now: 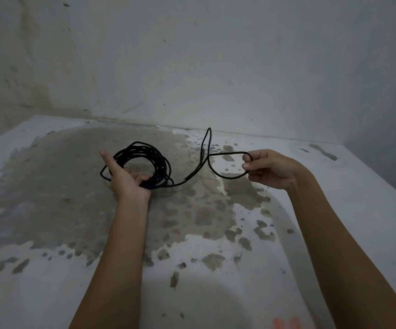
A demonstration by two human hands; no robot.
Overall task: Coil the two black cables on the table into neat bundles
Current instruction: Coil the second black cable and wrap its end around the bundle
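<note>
Nearest, left hand [125,180], grip closed on the bottom of the black coil [142,166], held just above the stained counter [50,210]. At three o'clock from the coil, right hand [267,168], grip pinched on the loose tail [225,176]. Tail axis roughly nine-to-three; farther back, a slack loop [207,141] standing toward twelve. Likely next: right hand carrying the tail over to nine. Second cable not visible.

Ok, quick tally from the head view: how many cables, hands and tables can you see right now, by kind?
Black cable: 1, mostly coiled in the left hand, its loose tail looped through the right hand; a second cable is not in view
Hands: 2
Table: 1
Total: 4
</note>
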